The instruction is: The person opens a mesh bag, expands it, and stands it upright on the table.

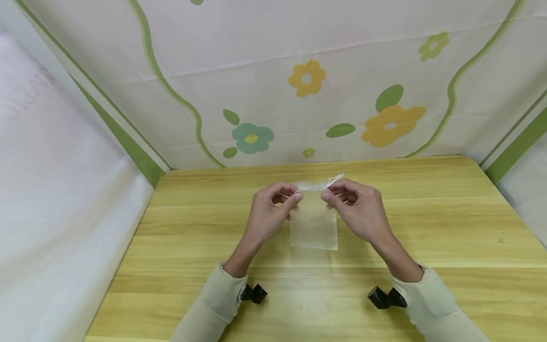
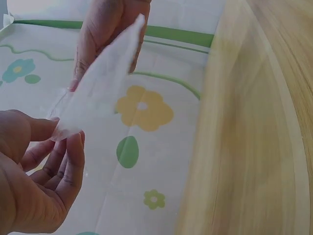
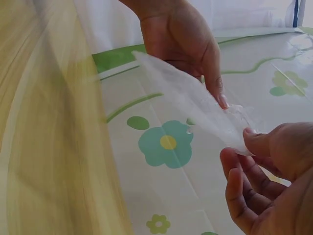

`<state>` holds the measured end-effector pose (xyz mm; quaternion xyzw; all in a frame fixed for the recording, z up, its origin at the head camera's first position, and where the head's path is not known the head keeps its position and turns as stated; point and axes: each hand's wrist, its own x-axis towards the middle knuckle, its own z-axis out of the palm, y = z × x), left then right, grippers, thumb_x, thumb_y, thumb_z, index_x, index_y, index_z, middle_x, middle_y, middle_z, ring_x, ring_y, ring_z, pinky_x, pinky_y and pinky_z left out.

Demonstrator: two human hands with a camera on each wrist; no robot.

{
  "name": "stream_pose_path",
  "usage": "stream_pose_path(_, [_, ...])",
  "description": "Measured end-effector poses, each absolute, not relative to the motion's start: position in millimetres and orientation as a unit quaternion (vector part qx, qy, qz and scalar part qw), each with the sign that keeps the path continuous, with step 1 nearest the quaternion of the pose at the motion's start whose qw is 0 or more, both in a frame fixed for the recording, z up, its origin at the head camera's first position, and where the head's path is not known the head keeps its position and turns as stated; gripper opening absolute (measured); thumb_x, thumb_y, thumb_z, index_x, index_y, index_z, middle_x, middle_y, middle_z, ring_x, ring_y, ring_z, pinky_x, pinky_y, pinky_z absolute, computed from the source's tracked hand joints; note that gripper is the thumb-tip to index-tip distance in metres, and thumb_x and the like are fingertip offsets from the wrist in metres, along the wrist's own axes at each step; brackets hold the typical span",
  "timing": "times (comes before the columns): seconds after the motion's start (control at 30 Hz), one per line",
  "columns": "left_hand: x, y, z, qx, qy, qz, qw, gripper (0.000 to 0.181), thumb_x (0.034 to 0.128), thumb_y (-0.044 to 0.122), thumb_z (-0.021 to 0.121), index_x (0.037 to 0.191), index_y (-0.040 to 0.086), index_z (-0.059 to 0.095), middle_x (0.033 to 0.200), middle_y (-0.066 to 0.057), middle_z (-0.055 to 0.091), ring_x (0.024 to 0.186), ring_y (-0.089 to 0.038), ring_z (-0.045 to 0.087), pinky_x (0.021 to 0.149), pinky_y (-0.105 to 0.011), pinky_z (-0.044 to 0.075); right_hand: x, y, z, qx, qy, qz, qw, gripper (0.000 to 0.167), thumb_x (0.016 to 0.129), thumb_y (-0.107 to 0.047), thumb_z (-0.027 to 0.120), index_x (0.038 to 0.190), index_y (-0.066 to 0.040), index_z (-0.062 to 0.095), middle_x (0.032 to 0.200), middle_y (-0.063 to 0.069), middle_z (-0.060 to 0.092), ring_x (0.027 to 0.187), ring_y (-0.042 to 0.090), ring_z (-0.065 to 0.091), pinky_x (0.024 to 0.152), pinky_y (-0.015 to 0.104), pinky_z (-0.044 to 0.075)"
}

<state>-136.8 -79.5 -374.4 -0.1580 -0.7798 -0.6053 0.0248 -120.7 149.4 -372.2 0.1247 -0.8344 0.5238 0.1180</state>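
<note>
You hold a small see-through bag (image 1: pixel 314 232) between your two hands, a little below the centre of the frame in the head view. Your left hand (image 1: pixel 269 216) pinches the left end of its top edge between thumb and fingers; your right hand (image 1: pixel 363 209) pinches the right end in the same way. The two hands are near each other but apart, with the gathered edge running across the gap. The body of the bag falls below that edge, toward the bottom of the frame, between your wrists. A white string (image 1: pixel 336 179) sticks out above your right fingertips, pointing to the upper right.

In the left wrist view, the bag slants from your left fingertips at lower left up toward the top centre, partly in front of your right hand. In the right wrist view, it slopes from your right fingertips at lower right to the upper left.

Behind the bag in the head view spreads a wooden table (image 1: pixel 448 228), and a flowered cloth (image 1: pixel 256 47) fills the upper part of the frame. Your pale sleeves (image 1: pixel 213 299) enter at the bottom.
</note>
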Motion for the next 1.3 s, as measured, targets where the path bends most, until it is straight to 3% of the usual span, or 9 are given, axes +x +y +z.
stream_pose_path(0.17, [-138,-80,-375,-0.169,-0.798,-0.577,0.045,0.014,0.0997,0.017,0.079,0.109,0.008,0.076,0.101,-0.009,0.079,0.08,-0.016,0.074,0.062,-0.027,0.064,-122,150,-375,0.13,-0.843,0.511,0.108,0.008,0.1,-0.017,0.079,0.1,-0.009,0.078,0.091,0.007,0.082,0.071,0.005,0.075,0.056,0.023,0.056])
stream_pose_path(0.27, [-139,-80,-375,-0.178,-0.799,-0.572,0.056,0.012,0.0993,0.017,0.08,0.107,0.009,0.077,0.099,-0.008,0.079,0.08,-0.016,0.074,0.061,-0.023,0.061,-122,149,-376,0.131,-0.841,0.513,0.112,0.007,0.1,-0.017,0.079,0.099,-0.009,0.079,0.089,0.008,0.082,0.069,0.005,0.074,0.053,0.022,0.053])
stream_pose_path(0.5, [-140,-83,-376,-0.201,-0.783,-0.585,0.063,0.007,0.0991,0.011,0.079,0.102,0.005,0.077,0.09,-0.012,0.078,0.072,-0.017,0.072,0.057,-0.03,0.063,-122,149,-376,0.127,-0.843,0.503,0.144,0.005,0.097,-0.013,0.081,0.093,-0.011,0.079,0.08,0.006,0.08,0.062,0.007,0.07,0.049,0.021,0.048])
stream_pose_path(0.77, [-140,-85,-374,-0.202,-0.774,-0.598,0.059,0.005,0.0989,0.008,0.078,0.101,0.004,0.077,0.089,-0.014,0.077,0.07,-0.018,0.072,0.056,-0.037,0.064,-124,151,-376,0.126,-0.84,0.509,0.142,0.007,0.097,-0.01,0.081,0.091,-0.01,0.079,0.077,0.005,0.077,0.06,0.017,0.07,0.046,0.021,0.045])
stream_pose_path(0.97, [-141,-86,-375,-0.196,-0.79,-0.578,0.063,0.007,0.0984,0.01,0.079,0.103,0.005,0.077,0.092,-0.011,0.078,0.072,-0.017,0.072,0.058,-0.03,0.064,-125,151,-377,0.126,-0.843,0.507,0.128,0.006,0.099,-0.016,0.08,0.095,-0.012,0.079,0.08,0.004,0.079,0.062,0.01,0.07,0.047,0.022,0.043])
stream_pose_path(1.13, [-141,-87,-374,-0.209,-0.82,-0.525,0.095,0.014,0.0967,0.016,0.082,0.108,0.008,0.078,0.096,-0.007,0.079,0.083,-0.017,0.074,0.063,-0.029,0.064,-124,152,-377,0.123,-0.844,0.508,0.121,0.009,0.1,-0.02,0.079,0.097,-0.012,0.079,0.083,0.004,0.08,0.063,0.006,0.071,0.049,0.022,0.046])
stream_pose_path(1.3, [-143,-91,-372,-0.239,-0.818,-0.496,0.166,0.022,0.0928,0.013,0.086,0.111,0.004,0.077,0.104,-0.011,0.079,0.094,-0.024,0.076,0.067,-0.032,0.066,-125,152,-377,0.123,-0.845,0.509,0.11,0.012,0.102,-0.024,0.077,0.099,-0.012,0.078,0.087,0.005,0.081,0.065,0.007,0.072,0.054,0.023,0.052])
